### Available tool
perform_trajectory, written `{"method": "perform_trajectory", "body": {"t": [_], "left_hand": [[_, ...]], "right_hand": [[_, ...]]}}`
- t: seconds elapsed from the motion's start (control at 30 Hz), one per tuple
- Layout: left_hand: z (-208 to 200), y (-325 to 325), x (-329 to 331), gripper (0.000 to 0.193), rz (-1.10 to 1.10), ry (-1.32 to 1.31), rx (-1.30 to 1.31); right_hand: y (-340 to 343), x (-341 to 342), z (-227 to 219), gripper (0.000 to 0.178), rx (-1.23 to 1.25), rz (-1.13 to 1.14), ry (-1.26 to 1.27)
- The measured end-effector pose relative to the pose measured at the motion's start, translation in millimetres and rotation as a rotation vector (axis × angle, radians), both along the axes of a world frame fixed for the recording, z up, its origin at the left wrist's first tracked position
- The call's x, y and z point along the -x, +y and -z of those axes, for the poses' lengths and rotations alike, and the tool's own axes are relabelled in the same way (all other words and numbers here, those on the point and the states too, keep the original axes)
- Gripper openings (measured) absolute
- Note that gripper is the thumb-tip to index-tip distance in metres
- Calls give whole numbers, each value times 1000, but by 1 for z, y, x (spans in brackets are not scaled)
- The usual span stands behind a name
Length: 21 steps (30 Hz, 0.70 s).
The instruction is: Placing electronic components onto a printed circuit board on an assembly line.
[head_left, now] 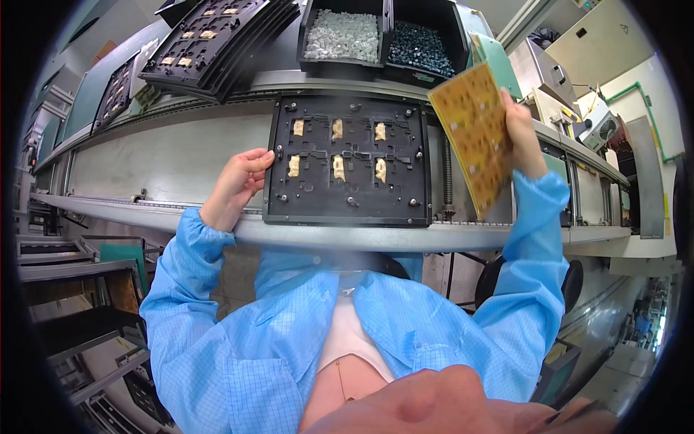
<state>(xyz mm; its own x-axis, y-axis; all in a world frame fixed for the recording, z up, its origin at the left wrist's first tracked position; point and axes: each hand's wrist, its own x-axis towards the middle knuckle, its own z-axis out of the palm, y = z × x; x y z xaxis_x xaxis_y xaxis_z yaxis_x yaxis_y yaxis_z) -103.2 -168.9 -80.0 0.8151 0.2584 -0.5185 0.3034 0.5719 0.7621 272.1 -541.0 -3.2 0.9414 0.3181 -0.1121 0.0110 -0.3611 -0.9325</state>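
Note:
A flat black fixture tray (311, 195) lies across the rails in front of me, with cut-outs, small metal studs and several cream-coloured pieces (338, 168) in two rows. At its left edge, my left hand (244, 177) has thumb and fingers closed on the rim. Raised to the right of the tray is a yellow-brown circuit board panel (473, 137), tilted on its side and dotted with dark holes or marks. My right hand (522, 130) grips it by its right edge; part of the fingers is hidden behind the board.
Beyond the rail stand two black bins, one with whitish small parts (341, 36), the other with dark bluish ones (419, 50). A stack of similar black trays (217, 61) leans at the back left. A metal rail (463, 235) runs along the near side; a threaded rod (447, 173) stands beside the tray.

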Motion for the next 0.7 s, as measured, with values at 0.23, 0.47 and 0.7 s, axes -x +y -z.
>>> {"method": "perform_trajectory", "body": {"t": [0.23,0.47,0.7], "left_hand": [[-1,-13,-2,20,-43,-5,-4],[0,-19,-3,19,-7,-19,40],[-8,-20,1,20,-32,-40,46]], "right_hand": [[133,-136,-63,57,813,160,-515],[203,-184,-70,50,1000,159,-643],[215,-168,-59,40,904,145,-834]]}}
